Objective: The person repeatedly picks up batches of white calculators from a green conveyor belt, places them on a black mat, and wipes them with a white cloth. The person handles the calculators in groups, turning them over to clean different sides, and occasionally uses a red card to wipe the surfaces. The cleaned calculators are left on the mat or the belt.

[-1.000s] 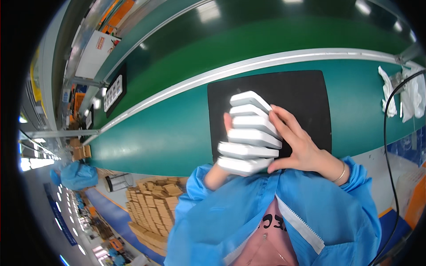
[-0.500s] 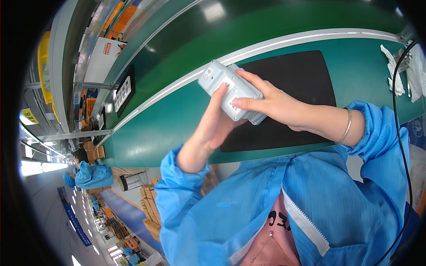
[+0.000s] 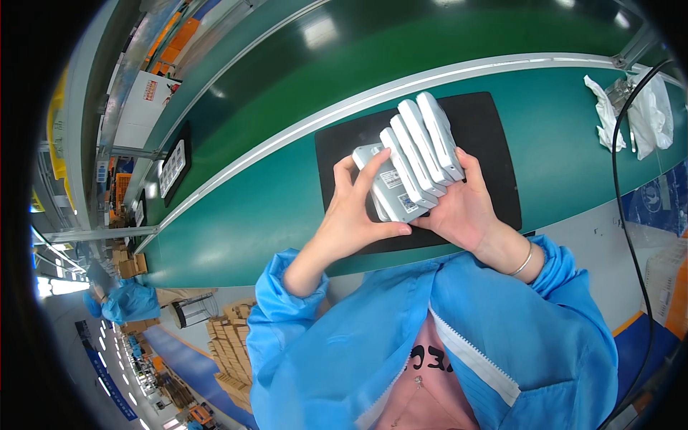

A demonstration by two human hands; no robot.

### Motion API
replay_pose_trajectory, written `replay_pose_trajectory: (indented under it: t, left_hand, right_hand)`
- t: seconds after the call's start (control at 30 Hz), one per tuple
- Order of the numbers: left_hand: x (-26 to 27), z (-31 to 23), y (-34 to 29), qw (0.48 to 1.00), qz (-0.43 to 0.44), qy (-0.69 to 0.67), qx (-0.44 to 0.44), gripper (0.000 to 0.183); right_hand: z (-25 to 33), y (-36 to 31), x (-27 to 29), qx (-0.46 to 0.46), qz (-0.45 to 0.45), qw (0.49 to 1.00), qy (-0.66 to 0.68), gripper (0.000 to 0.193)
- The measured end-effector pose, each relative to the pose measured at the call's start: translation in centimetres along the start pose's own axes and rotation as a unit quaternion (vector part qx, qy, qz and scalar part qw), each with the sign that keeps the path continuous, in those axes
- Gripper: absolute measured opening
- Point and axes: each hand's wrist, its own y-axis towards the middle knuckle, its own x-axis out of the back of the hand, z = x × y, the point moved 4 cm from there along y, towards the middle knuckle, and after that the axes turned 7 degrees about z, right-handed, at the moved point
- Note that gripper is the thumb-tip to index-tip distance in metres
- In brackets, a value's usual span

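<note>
Currently, the work surface is a smooth green worktop (image 3: 215, 229) with a dark rectangular mat (image 3: 494, 143) on it. A pale metal rail (image 3: 430, 75) runs along its far side; past that lies a darker green surface (image 3: 473, 36) with lamp reflections. Right end: crumpled white plastic bags (image 3: 651, 118) and a hanging black cable (image 3: 622, 208). Left, beyond the rail: a white compartmented tray (image 3: 172, 169). On the floor, lower left: stacked cardboard boxes (image 3: 231, 351); farther off, a co-worker in blue (image 3: 130, 302).

Grey-white casings (image 3: 424, 143), several, exact count uncertain, are held above the mat, fanned on edge. Left hand (image 3: 351, 211): half-curled, gripping the leftmost, labelled casing (image 3: 389, 183) between thumb at its lower end and fingers at its upper part. Right hand (image 3: 466, 211): cupped below the rest, thumb against their right side; its fingers are mostly hidden.

Compared with half a second ago: casings then bunched as a block over the mat's left edge, labelled face up, both thumbs on it; now spread apart and farther over the mat. Mat and bags appear undisturbed.
</note>
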Motion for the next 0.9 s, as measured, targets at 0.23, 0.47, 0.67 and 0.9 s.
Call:
replay_pose_trajectory:
  t: [0.23, 0.47, 0.67, 0.9]
  left_hand:
    - [-3.3, -0.9, 3.4, 0.988, -0.140, 0.006, -0.071, 0.140]
    - [-2.9, -0.6, 5.6, 0.994, -0.058, 0.042, -0.082, 0.129]
    - [-4.8, -1.5, 6.7, 0.991, -0.077, -0.031, -0.104, 0.123]
    - [-5.8, -1.6, 7.4, 0.988, -0.098, 0.009, -0.117, 0.129]
  right_hand:
    - [0.4, -0.8, 3.6, 0.051, 0.117, 0.975, 0.180, 0.067]
    - [0.9, -1.7, 4.8, 0.059, 0.103, 0.982, 0.147, 0.077]
    - [1.4, -3.3, 5.6, 0.056, 0.068, 0.979, 0.183, 0.097]
    - [1.1, -8.4, 7.0, -0.068, -0.055, 0.996, 0.000, 0.104]
